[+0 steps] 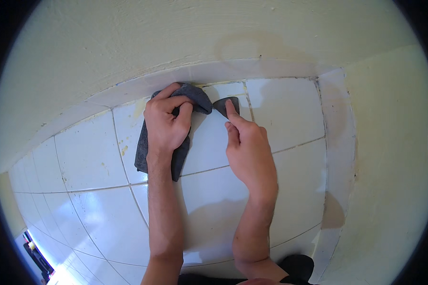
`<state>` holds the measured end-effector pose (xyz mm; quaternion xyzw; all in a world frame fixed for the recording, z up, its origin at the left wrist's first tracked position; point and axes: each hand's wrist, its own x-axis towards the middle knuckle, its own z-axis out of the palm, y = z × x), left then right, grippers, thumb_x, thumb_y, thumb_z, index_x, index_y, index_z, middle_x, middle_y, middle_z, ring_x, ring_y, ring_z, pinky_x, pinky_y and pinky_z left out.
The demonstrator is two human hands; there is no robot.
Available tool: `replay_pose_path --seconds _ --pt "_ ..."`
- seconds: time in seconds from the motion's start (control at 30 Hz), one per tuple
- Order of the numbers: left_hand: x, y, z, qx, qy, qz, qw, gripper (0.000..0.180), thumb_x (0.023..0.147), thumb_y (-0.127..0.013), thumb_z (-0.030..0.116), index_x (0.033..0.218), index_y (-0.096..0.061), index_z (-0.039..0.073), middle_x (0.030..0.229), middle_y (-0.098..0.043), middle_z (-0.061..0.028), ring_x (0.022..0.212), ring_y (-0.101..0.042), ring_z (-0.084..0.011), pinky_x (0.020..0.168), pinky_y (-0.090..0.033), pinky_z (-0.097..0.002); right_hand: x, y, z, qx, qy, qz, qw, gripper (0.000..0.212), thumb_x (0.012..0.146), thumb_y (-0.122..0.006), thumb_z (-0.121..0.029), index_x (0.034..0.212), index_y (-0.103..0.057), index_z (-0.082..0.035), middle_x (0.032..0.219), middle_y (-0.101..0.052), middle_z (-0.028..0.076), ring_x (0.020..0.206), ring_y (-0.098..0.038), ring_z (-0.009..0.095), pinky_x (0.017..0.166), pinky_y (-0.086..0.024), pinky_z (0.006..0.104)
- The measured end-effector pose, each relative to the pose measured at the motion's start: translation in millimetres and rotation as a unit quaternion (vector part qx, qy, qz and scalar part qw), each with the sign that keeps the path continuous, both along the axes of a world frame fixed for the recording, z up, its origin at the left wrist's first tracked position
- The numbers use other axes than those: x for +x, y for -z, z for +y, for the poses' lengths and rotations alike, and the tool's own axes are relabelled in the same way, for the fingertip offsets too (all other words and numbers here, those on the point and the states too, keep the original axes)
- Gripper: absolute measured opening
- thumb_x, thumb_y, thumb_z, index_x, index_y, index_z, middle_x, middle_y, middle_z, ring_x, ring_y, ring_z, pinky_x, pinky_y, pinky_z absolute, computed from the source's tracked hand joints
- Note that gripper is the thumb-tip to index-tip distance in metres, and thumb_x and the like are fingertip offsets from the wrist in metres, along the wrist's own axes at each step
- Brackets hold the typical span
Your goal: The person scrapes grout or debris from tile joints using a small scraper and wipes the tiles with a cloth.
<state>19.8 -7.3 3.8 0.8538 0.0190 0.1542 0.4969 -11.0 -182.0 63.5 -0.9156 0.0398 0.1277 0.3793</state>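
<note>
My left hand [169,118] is closed on a dark grey cloth [180,154], bunched under the fingers with its loose end trailing past the wrist. The cloth lies on white floor tiles [209,190] close to the wall's base. Just to its right, my right hand [249,147] grips a putty knife [227,106]. Its dark, flared blade points toward the wall, and my index finger presses along it. The handle is hidden in my palm. The blade's corner comes very near the cloth's edge.
A pale baseboard [218,70] runs along the far wall [176,33] and meets another wall [390,142] at the right corner. Yellowish specks [124,149] mark the tiles at left. A dark rounded thing [297,267] shows at the lower edge. Bright light falls at lower left.
</note>
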Motion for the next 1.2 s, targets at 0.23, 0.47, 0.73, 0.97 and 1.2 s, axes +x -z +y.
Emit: replay_pose_path --seconds 0.23,0.47,0.73,0.97,1.2 --pt "1 12 3 0.007 -0.009 -0.013 1.000 0.016 0.075 -0.064 0.005 0.082 -0.078 0.000 0.098 -0.075 -0.0182 0.067 -0.068 -0.0303 0.062 -0.051 -0.0354 -1 2 1 0.021 0.004 -0.013 1.000 0.042 0.104 -0.056 -0.011 0.145 -0.063 -0.007 0.089 -0.073 0.023 0.086 -0.071 0.044 0.079 -0.056 0.0556" --pt "0 8 2 0.010 -0.009 -0.030 0.999 0.015 0.075 -0.064 0.005 0.081 -0.077 -0.001 0.097 -0.075 -0.0165 0.067 -0.067 -0.0298 0.061 -0.051 -0.0358 -1 -7 5 0.009 -0.002 0.010 1.000 0.042 0.104 -0.055 -0.008 0.145 -0.062 -0.004 0.091 -0.072 0.028 0.082 -0.070 0.042 0.079 -0.055 0.0484" --pt "1 4 2 0.006 0.003 -0.003 1.000 0.015 0.075 -0.063 0.004 0.081 -0.076 -0.001 0.088 -0.071 -0.0138 0.065 -0.065 -0.0294 0.060 -0.049 -0.0356 0 -8 12 0.003 0.018 -0.016 1.000 0.040 0.105 -0.053 -0.006 0.144 -0.061 0.000 0.092 -0.070 0.032 0.074 -0.067 0.039 0.077 -0.054 0.0409" --pt "1 8 2 -0.002 0.007 -0.011 1.000 0.015 0.077 -0.063 0.004 0.081 -0.076 -0.001 0.088 -0.070 -0.0136 0.063 -0.064 -0.0301 0.060 -0.049 -0.0358 1 -9 11 -0.013 0.012 0.002 1.000 0.043 0.102 -0.055 -0.006 0.145 -0.060 0.001 0.088 -0.071 0.028 0.081 -0.070 0.042 0.077 -0.055 0.0492" --pt "1 4 0 0.017 -0.004 -0.020 1.000 0.015 0.077 -0.064 0.005 0.082 -0.076 -0.001 0.089 -0.071 -0.0142 0.064 -0.064 -0.0300 0.060 -0.049 -0.0359 1 -10 11 -0.031 -0.007 0.019 0.999 0.045 0.100 -0.056 -0.007 0.145 -0.060 0.000 0.087 -0.073 0.025 0.083 -0.072 0.043 0.075 -0.056 0.0554"
